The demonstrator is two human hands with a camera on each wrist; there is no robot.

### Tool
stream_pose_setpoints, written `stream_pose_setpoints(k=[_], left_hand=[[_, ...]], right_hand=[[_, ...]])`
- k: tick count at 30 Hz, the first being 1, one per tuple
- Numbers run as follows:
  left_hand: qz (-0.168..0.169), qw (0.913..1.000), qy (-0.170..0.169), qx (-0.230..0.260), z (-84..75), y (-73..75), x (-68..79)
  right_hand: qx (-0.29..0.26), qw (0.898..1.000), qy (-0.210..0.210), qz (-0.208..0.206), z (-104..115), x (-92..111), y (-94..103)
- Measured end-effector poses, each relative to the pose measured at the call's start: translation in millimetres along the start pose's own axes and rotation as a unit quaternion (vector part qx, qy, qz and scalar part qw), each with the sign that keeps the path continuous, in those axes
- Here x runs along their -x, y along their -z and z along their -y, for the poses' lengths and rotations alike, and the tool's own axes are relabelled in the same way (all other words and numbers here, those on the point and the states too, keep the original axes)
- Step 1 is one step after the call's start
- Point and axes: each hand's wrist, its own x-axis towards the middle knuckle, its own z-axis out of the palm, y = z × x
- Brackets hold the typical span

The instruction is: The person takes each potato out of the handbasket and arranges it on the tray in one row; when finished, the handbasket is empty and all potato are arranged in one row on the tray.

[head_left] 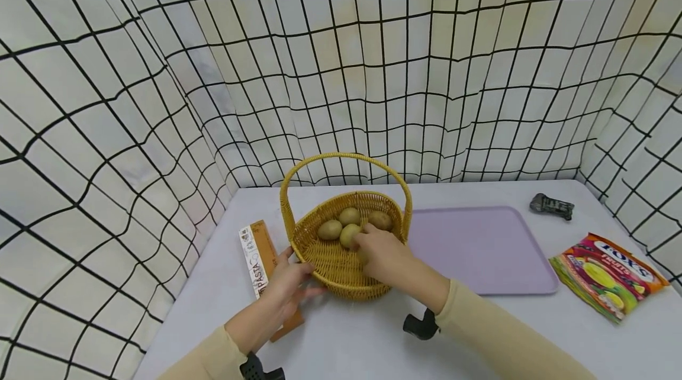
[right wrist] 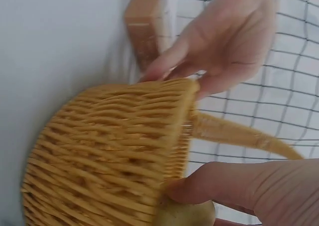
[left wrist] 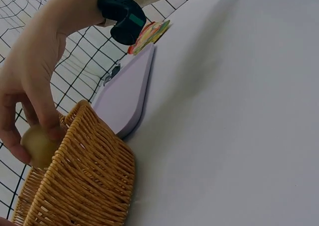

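Note:
A yellow wicker basket (head_left: 354,291) with a tall arched handle holds several potatoes (head_left: 330,229). My left hand (head_left: 290,285) grips the basket's rim at its left side, with the thumb over the edge, as the right wrist view shows it from close by. My right hand (head_left: 386,255) reaches over the basket's right front rim. Its fingers and thumb pinch a potato (left wrist: 40,146), which shows at the rim in the left wrist view and beneath the thumb in the right wrist view. In the head view the hand partly covers the potatoes beside it.
An orange and white pasta box (head_left: 258,255) lies left of the basket, partly behind my left hand. To the right lies a lilac tray (head_left: 479,250). Beyond it are a colourful Fox's sweets bag (head_left: 610,276) and a small dark object (head_left: 552,206). Black netting surrounds the table.

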Motion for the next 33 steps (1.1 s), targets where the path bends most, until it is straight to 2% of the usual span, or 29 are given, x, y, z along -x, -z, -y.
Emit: stream_pose_setpoints(k=[7,15,33], left_hand=[[0.006,1.0000,-0.005,-0.001,1.4,2.3,1.8],[0.005,0.9999,-0.009,-0.011,1.1,1.2,2.5],[-0.001,0.9998,-0.005,-0.020,0.5,0.4,1.4]], right_hand=[[-0.028,1.000,-0.014,-0.001,11.8,15.5,25.0],[-0.051,0.998,-0.040,-0.016,12.7,32.5,51.2],[-0.043,0.995,-0.069,-0.061,-21.2,70.4,89.2]])
